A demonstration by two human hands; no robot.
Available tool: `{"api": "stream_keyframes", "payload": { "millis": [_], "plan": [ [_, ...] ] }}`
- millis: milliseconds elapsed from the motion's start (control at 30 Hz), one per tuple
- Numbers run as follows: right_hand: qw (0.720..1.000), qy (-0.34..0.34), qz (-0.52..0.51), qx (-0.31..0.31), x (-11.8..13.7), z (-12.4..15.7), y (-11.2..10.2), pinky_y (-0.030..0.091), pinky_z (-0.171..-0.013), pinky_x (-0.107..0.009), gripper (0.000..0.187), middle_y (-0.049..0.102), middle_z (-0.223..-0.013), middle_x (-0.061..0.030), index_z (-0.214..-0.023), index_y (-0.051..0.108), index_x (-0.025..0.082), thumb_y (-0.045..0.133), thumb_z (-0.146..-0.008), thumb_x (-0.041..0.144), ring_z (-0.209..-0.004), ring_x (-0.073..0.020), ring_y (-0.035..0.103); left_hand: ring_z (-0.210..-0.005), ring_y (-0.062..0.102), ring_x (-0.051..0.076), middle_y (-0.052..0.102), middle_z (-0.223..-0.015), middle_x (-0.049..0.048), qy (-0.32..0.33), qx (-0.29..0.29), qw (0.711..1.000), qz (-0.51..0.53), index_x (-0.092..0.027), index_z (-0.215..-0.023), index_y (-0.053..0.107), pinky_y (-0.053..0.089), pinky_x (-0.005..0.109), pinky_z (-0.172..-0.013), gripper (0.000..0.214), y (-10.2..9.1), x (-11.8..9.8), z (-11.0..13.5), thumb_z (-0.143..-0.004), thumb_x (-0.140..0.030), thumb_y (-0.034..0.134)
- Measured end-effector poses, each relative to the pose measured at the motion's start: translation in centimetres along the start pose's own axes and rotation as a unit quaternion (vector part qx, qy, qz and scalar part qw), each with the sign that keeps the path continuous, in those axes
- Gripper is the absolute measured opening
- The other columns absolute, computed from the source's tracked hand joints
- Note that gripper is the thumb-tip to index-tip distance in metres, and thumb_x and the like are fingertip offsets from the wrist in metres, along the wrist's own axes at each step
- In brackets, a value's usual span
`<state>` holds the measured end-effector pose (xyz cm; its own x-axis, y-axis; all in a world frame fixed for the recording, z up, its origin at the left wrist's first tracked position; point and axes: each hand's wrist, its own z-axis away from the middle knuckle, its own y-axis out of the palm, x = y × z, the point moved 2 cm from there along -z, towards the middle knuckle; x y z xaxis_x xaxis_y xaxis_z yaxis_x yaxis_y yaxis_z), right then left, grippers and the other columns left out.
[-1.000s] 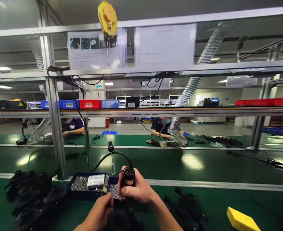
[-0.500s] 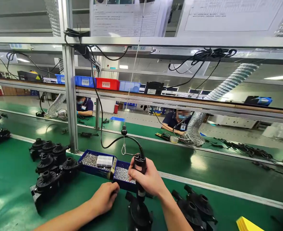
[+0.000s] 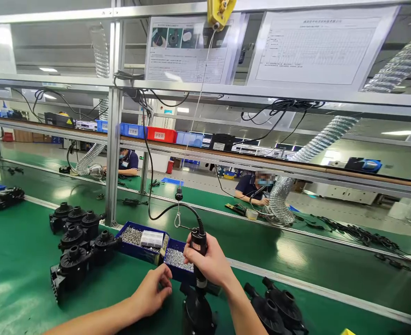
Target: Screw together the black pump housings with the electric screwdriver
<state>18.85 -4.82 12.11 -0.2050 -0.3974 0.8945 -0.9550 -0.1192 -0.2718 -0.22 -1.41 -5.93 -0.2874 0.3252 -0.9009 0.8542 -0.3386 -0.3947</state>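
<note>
My right hand (image 3: 208, 260) is wrapped around a black electric screwdriver (image 3: 198, 249), held upright with its cable leaving the top. The screwdriver's lower end meets a black round-bodied housing (image 3: 198, 311) on the green bench; its tip is hidden. To the left, my left hand (image 3: 151, 291) is held low with fingers curled in and the thumb a little apart; whatever lies inside the fingers is hidden. Just beyond it are a blue bin of small silver screws (image 3: 178, 258) and another blue bin of longer screws (image 3: 131, 235), with a clear-lidded box (image 3: 152, 238) in it.
Several black housings (image 3: 74, 257) stand at the left, and two more (image 3: 285, 302) at the right. A metal post (image 3: 113, 153) rises behind the bins. A balancer cord (image 3: 200, 88) hangs from above. Two people (image 3: 250, 186) sit across the bench.
The view has tilted upward, showing a yellow balancer at the top. My left hand's fingers have loosened slightly, the thumb now more apart. The right hand still holds the screwdriver on the housing.
</note>
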Motion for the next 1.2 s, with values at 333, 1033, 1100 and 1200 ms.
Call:
{"api": "stream_keyframes", "payload": {
  "millis": [333,1033,1100,1200],
  "plan": [
    [1.000,0.005,-0.004,-0.012,0.0,-0.2,0.0,0.057,-0.072,-0.035,0.016,0.070,-0.079,0.0008,-0.088,0.059,0.023,0.073,-0.082,0.026,-0.072,-0.0231,0.074,-0.058,0.053,0.014,0.069,-0.085,-0.0013,-0.039,0.006,0.998,0.059,-0.026,-0.103,0.045,0.044,0.024,-0.047,0.039,0.4,0.8,0.1,-0.079,-0.041,0.073],
    [0.998,0.040,0.042,-0.004,0.4,0.1,-1.2,0.053,-0.072,-0.036,0.019,0.074,-0.085,-0.0040,-0.092,0.066,0.020,0.073,-0.082,0.034,-0.077,-0.0241,0.069,-0.069,0.056,0.013,0.068,-0.078,-0.0053,-0.098,0.080,0.983,0.135,-0.025,-0.096,0.046,0.040,0.026,-0.064,0.040,2.2,-0.7,0.2,-0.067,-0.018,0.072],
    [0.998,0.047,0.037,-0.007,0.5,0.4,-1.6,0.053,-0.072,-0.036,0.020,0.073,-0.085,-0.0045,-0.092,0.066,0.020,0.074,-0.082,0.035,-0.077,-0.0240,0.068,-0.058,0.053,0.013,0.065,-0.069,-0.0072,-0.143,0.136,0.969,0.148,-0.025,-0.094,0.048,0.042,0.027,-0.059,0.044,3.0,-0.7,-1.0,-0.060,-0.018,0.074],
    [0.998,0.052,0.022,-0.005,0.6,1.0,-2.1,0.055,-0.075,-0.037,0.020,0.073,-0.086,-0.0049,-0.093,0.065,0.020,0.075,-0.083,0.035,-0.079,-0.0247,0.069,-0.049,0.052,0.014,0.064,-0.061,-0.0078,-0.194,0.196,0.946,0.169,-0.025,-0.092,0.050,0.042,0.026,-0.050,0.049,4.0,-0.6,-2.6,-0.051,-0.015,0.075]
  ]
}}
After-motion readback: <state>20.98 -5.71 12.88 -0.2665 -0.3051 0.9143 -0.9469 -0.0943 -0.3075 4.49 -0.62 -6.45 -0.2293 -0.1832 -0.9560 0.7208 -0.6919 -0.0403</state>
